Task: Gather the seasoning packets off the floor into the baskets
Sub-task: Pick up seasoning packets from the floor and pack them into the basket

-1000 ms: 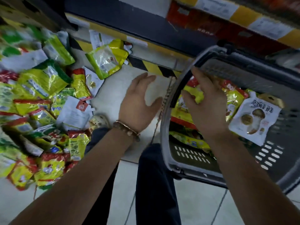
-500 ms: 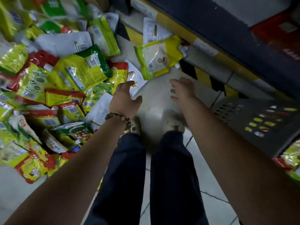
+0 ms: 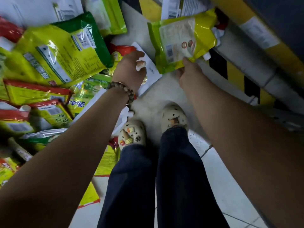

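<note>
Your right hand [image 3: 189,71] pinches the near edge of the yellow-green packet [image 3: 184,37] at far right. Your left hand [image 3: 130,69] curls over a white packet [image 3: 152,69], hold unclear. Likely light, slick, floppy, so grip the sealed edge.

A narrow strip of bare floor [image 3: 154,96] runs between the pile of packets [image 3: 54,51] on the left and the striped shelf base [image 3: 233,69] on the right. Two shoes [image 3: 174,117] stand in its near end. At the far end a yellow-green packet [image 3: 181,40] reaches across to the shelf base, and a white packet [image 3: 151,69] covers part of the strip.
</note>
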Demonstrator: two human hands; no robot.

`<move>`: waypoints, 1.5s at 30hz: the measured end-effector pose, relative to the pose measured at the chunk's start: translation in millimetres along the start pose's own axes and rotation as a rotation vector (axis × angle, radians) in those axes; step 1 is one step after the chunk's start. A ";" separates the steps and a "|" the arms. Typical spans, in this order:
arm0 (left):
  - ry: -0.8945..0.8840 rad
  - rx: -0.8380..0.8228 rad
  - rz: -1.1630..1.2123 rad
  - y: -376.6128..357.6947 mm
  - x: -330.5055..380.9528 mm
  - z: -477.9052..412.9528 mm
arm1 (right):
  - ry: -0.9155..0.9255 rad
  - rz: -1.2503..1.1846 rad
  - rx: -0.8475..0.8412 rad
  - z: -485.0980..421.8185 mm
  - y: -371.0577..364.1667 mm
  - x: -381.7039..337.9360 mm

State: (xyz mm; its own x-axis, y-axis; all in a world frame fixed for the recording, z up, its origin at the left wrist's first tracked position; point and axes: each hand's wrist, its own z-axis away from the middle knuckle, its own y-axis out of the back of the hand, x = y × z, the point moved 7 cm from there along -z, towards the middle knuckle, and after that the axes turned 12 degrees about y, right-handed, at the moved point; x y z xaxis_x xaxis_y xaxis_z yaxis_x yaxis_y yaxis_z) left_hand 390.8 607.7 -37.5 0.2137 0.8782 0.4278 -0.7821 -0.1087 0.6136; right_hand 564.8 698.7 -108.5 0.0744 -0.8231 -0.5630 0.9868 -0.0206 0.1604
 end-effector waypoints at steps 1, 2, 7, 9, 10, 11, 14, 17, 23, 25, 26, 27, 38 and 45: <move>-0.006 0.001 0.018 0.6 2.9 -2.1 | 0.041 -0.008 -0.002 -1.7 1.2 -6.3; -0.013 -0.002 0.036 1.6 6.6 -2.9 | 0.084 -0.084 -0.024 -0.8 2.8 -11.9; 0.020 -0.039 0.177 12.4 21.2 -7.1 | 0.085 -0.246 -0.204 25.2 16.4 -17.6; 0.107 -0.090 0.175 12.8 22.5 -12.4 | 0.076 -0.212 -0.254 36.2 30.2 -16.2; 0.162 -0.156 0.181 8.2 19.1 -16.2 | 0.048 -0.214 -0.300 42.4 31.8 -15.9; 0.216 -0.266 0.210 2.9 16.2 -16.0 | 0.037 -0.205 -0.355 47.9 32.1 -17.2; 0.262 -0.567 0.281 -10.4 6.5 -7.7 | 0.041 -0.151 -0.531 59.2 25.3 -31.0; 0.234 -0.686 0.158 -10.4 -3.2 5.4 | 0.061 -0.005 -0.669 58.7 11.4 -43.9; 0.358 -0.432 0.587 -22.2 -33.9 13.1 | -0.052 0.344 -0.903 41.0 -30.7 -39.2; 0.414 -0.283 0.665 -21.6 -46.9 9.4 | 0.067 0.518 -0.823 24.8 -44.8 -45.1; 0.427 -0.233 0.722 -20.1 -50.9 7.2 | 0.201 0.564 -0.731 14.4 -51.8 -56.3; 0.427 -0.200 0.775 -18.7 -54.5 4.6 | 0.373 0.608 -0.627 3.2 -59.0 -71.3; 0.357 -0.257 0.982 -28.9 -53.4 -6.3 | 1.031 1.564 -0.394 -78.2 -107.3 -131.1; 0.396 -0.306 0.979 -35.5 -50.6 0.2 | 0.893 1.588 -0.419 -76.8 -101.9 -135.0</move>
State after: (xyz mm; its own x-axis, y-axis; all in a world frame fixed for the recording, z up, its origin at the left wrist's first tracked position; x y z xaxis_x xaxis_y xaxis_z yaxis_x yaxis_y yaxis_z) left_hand 408.0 567.1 -80.8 -0.7387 0.5679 0.3631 -0.6343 -0.7680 -0.0891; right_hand 465.3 855.5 -111.1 0.7482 0.5740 -0.3327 -0.1144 0.6056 0.7875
